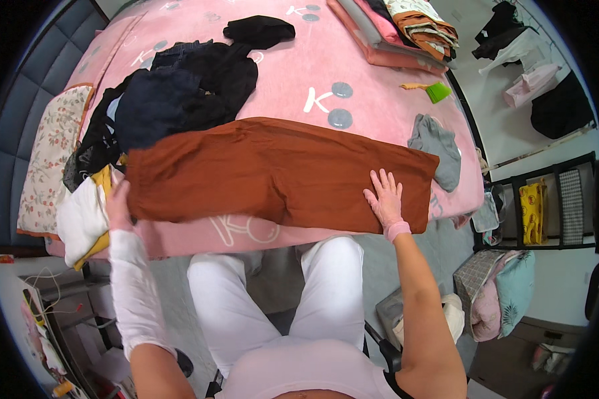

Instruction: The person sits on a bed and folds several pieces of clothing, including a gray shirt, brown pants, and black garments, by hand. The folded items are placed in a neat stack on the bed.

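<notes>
Rust-brown trousers (229, 174) are spread sideways across the near edge of the bed, with soft creases near the middle. My right hand (387, 199), in a thin pink glove, rests flat on the cloth near the right end, fingers spread. At the opposite end, my left hand (120, 204) is blurred beside the trousers' left edge; whether it grips the cloth cannot be made out. A white sleeve (137, 284) covers that forearm. White and yellow clothing (82, 219) lies just left of this hand.
Dark clothes (179, 90) are heaped on the pink bedspread (299, 65). Folded textiles (399, 35), a green brush (437, 92) and a grey garment (434, 149) lie toward the right. A floral pillow (55, 159) is at left. Cushions (504, 294) stand beside the bed.
</notes>
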The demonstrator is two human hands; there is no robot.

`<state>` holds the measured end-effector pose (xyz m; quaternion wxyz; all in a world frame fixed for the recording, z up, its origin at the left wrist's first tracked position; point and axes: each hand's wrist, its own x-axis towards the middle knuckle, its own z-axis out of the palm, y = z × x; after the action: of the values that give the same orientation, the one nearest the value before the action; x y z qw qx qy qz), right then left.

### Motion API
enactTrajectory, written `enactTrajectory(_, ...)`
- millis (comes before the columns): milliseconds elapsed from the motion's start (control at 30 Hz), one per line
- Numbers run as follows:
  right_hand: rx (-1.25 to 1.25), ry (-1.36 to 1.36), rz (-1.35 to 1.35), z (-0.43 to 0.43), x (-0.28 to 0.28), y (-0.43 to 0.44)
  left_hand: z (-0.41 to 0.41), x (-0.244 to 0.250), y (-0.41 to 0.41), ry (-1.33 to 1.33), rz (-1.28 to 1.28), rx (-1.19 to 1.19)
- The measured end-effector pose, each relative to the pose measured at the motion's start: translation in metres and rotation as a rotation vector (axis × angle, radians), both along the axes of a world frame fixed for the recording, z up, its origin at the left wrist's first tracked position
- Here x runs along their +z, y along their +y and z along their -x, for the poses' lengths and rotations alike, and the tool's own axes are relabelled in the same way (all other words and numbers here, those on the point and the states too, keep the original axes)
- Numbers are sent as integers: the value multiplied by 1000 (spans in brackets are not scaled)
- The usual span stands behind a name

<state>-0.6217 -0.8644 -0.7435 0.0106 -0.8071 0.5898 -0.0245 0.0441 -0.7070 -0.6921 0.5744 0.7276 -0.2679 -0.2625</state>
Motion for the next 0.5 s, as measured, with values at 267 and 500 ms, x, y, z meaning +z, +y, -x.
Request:
enactTrajectory(267,17,-49,-70,1,-3,-2,0,33,-51,-696,-22,4)
enactTrajectory(500,294,-62,-36,-56,11,1,10,-16,-27,-1240,-557,-666)
